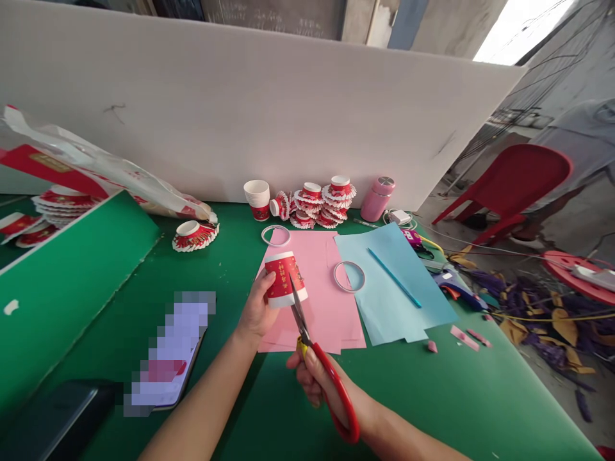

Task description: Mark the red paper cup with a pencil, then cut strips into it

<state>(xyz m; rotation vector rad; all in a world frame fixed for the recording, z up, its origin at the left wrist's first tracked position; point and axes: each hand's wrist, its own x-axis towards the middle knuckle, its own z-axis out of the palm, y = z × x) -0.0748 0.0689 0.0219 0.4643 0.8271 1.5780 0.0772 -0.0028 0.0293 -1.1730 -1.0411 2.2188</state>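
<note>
Left hand grips paper cup tilted above pink paper, so right hand's clasped scissors meet its rim.

Bright, even daylight enters above the red chair; shadows soft, edges bent by wide lens, phone pixelated.

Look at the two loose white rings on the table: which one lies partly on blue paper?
The white ring right of the held cup, straddling pink paper and blue paper. The other ring lies farther back, mostly on green table.
</note>
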